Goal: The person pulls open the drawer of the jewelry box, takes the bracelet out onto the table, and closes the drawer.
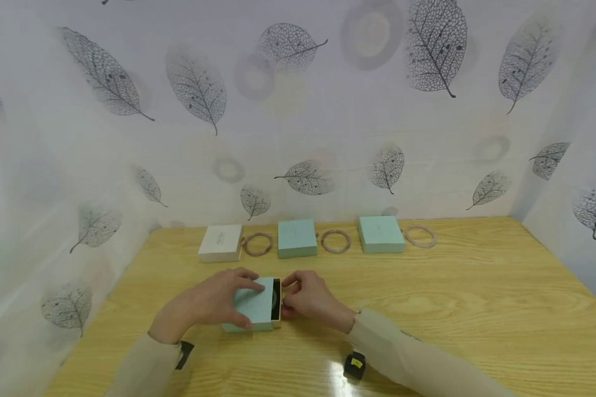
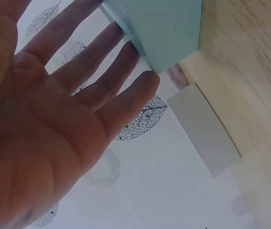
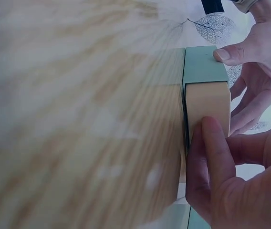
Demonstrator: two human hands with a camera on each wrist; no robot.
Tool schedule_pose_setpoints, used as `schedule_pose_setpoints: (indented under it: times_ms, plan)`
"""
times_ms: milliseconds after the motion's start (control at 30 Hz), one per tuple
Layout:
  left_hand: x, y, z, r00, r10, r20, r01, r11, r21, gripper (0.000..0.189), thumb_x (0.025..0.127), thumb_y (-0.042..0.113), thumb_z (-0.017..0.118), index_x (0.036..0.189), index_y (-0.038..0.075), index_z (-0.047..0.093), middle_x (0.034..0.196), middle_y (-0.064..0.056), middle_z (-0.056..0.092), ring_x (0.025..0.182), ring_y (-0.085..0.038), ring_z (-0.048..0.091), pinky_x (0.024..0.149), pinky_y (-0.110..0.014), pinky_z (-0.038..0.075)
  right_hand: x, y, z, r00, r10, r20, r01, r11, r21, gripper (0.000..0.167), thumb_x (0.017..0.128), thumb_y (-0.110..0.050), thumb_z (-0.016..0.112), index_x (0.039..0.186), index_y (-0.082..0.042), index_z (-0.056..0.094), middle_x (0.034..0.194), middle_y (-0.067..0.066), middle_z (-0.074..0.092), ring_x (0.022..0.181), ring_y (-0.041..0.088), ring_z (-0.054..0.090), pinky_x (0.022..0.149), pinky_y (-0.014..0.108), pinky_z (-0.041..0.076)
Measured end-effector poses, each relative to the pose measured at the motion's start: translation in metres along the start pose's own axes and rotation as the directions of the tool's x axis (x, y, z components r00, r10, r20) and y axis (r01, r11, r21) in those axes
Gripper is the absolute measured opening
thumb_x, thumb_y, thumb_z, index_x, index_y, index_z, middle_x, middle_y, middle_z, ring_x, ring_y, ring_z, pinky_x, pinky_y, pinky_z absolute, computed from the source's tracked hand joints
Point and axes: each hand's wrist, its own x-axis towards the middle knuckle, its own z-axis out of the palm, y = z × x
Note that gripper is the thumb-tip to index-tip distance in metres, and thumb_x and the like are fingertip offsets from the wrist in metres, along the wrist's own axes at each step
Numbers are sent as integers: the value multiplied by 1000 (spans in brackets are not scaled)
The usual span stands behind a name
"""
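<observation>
A mint-green slide-out box (image 1: 254, 300) lies on the wooden table in the head view, its tan inner drawer (image 3: 206, 102) sticking out a little on the right. Black lining (image 1: 276, 286) shows in the gap, with part of a greyish curved item on it. My left hand (image 1: 211, 300) spans the green sleeve, thumb on the near side and fingers across the top and far side. At the drawer's end my right hand (image 1: 310, 298) pinches with thumb and fingers, fingertips against the tan face in the right wrist view.
Along the back stand a white box (image 1: 222, 240) and two mint boxes (image 1: 297, 236) (image 1: 381, 231). Beside each lies a bangle: left bangle (image 1: 258, 254), middle bangle (image 1: 335, 251), right bangle (image 1: 420, 246). A leaf-print curtain (image 1: 328, 132) encloses the table.
</observation>
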Motion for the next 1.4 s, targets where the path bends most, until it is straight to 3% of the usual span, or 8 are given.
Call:
schedule_pose_setpoints:
  times_ms: [367,900,1400]
  plan:
    - [0,1,2,1000,-10,-2,10,1000,-7,68,73,40,91,133,16,69,149,-14,54,137,-43,50,113,-62,42,-2,3,-3,1000,-10,-8,10,1000,-27,34,87,4,64,120,5,63,86,11,69,65,13,68,66,28,59]
    - [0,0,2,1000,-3,-2,3,1000,-4,68,74,40,90,134,16,68,149,-15,54,137,-43,50,112,-62,43,-7,3,-5,1000,24,5,-25,998,57,34,89,7,61,122,6,61,90,13,66,65,13,69,66,30,63]
    - [0,1,1,999,-33,0,33,999,2,69,73,40,91,134,17,68,150,-14,54,138,-42,49,113,-62,42,-5,3,-16,1000,10,19,-10,1000,2,34,88,8,60,122,7,60,91,14,68,66,12,68,66,27,61]
